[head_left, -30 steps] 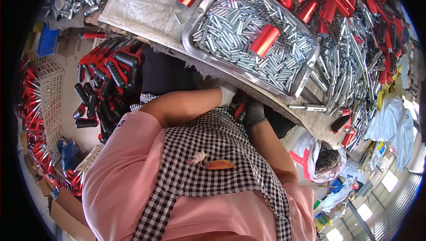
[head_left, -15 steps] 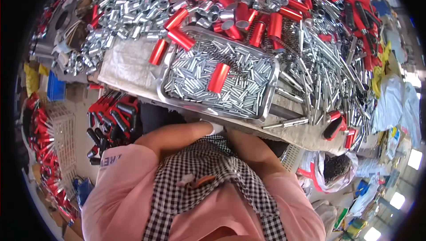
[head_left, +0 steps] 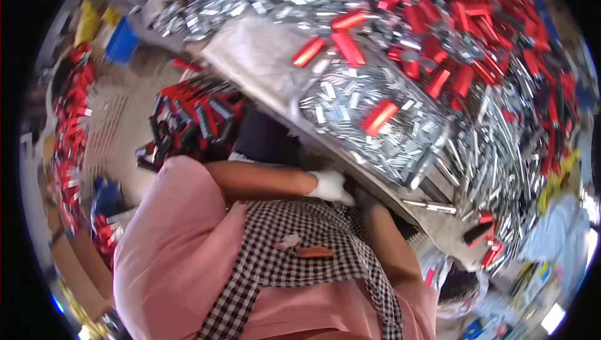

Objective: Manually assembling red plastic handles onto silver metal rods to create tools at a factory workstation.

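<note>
My left hand (head_left: 330,185) wears a white glove and rests against my checked apron (head_left: 300,246), just below the table's front edge. My right hand (head_left: 361,197) meets it there in a dark glove; it is mostly hidden and blurred. I cannot tell whether either hand holds anything. Just beyond the hands stands a metal tray (head_left: 432,160) full of small silver pieces, with a red sleeve (head_left: 378,116) lying on top.
Heaps of silver parts and red sleeves (head_left: 463,21) cover the table behind the tray. A crate of red-and-black handled parts (head_left: 188,121) stands on the floor to my left, with more red parts (head_left: 66,127) further left. A blue box (head_left: 122,43) sits far left. A white bag (head_left: 466,284) lies lower right.
The view has swung, so the tray now sits further right and closer. Both hands have stayed together at my waist under the table edge.
</note>
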`<state>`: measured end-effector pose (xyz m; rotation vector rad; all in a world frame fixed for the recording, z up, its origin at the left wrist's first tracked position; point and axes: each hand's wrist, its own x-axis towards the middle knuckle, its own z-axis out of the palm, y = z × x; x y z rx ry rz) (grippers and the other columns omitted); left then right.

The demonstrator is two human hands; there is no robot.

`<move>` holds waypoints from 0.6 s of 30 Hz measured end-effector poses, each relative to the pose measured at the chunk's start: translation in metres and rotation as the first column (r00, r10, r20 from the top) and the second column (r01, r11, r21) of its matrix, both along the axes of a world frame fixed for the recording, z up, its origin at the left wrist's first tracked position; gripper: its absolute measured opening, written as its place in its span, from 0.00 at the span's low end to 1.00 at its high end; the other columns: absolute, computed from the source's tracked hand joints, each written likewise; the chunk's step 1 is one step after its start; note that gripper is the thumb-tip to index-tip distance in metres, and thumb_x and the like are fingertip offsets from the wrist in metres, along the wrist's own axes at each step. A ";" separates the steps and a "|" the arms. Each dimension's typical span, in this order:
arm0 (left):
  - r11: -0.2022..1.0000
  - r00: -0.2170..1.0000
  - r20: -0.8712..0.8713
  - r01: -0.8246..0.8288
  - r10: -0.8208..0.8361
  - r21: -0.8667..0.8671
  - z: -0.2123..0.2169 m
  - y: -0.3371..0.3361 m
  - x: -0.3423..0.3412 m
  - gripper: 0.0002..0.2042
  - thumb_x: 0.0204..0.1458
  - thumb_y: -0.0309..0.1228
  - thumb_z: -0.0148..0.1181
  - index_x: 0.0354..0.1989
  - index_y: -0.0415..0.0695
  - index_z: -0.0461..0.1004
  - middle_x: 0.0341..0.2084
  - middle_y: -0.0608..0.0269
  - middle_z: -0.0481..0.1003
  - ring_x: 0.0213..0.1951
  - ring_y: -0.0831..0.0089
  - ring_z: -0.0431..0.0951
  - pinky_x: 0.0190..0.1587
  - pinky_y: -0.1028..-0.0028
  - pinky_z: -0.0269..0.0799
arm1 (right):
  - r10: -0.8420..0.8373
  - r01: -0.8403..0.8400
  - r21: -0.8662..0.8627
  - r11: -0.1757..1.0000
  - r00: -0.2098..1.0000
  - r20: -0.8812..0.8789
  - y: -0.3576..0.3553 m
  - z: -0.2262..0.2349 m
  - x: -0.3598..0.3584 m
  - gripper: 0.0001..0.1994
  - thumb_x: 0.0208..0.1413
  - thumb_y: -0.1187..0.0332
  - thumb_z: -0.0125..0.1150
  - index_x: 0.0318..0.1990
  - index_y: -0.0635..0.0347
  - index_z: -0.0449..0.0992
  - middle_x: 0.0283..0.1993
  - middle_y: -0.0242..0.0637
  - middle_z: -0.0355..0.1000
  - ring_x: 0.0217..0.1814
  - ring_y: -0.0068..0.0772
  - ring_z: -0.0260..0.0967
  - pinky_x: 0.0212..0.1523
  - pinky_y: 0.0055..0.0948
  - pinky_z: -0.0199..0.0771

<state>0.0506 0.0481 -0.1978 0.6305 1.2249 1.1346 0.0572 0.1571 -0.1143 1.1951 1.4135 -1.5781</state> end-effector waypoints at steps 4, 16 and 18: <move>0.875 0.689 0.579 -0.475 0.436 -0.093 0.002 -0.031 -0.009 0.23 0.60 0.50 0.49 0.51 0.43 0.76 0.44 0.55 0.78 0.44 0.60 0.78 0.52 0.60 0.73 | 0.982 -0.296 0.951 0.094 -0.131 -0.137 0.063 0.011 0.087 0.28 0.52 0.63 0.62 0.62 0.56 0.68 0.43 0.48 0.73 0.37 0.46 0.73 0.37 0.46 0.75; -0.131 -0.115 0.433 -0.991 0.894 0.007 0.140 -0.138 -0.027 0.12 0.59 0.35 0.49 0.32 0.38 0.72 0.25 0.53 0.75 0.29 0.62 0.77 0.38 0.56 0.73 | -0.249 -0.083 -0.878 0.472 0.942 -0.224 0.036 0.029 0.067 0.45 0.47 0.67 0.70 0.71 0.62 0.50 0.55 0.47 0.68 0.33 0.30 0.72 0.39 0.36 0.80; 0.291 0.119 -0.351 -0.820 0.929 0.494 0.160 -0.160 -0.012 0.13 0.59 0.35 0.47 0.28 0.38 0.70 0.24 0.51 0.75 0.31 0.57 0.78 0.40 0.56 0.75 | -0.193 0.055 -0.934 0.354 0.981 -0.016 0.018 0.014 0.061 0.41 0.49 0.64 0.68 0.68 0.63 0.53 0.48 0.43 0.70 0.28 0.25 0.69 0.34 0.34 0.78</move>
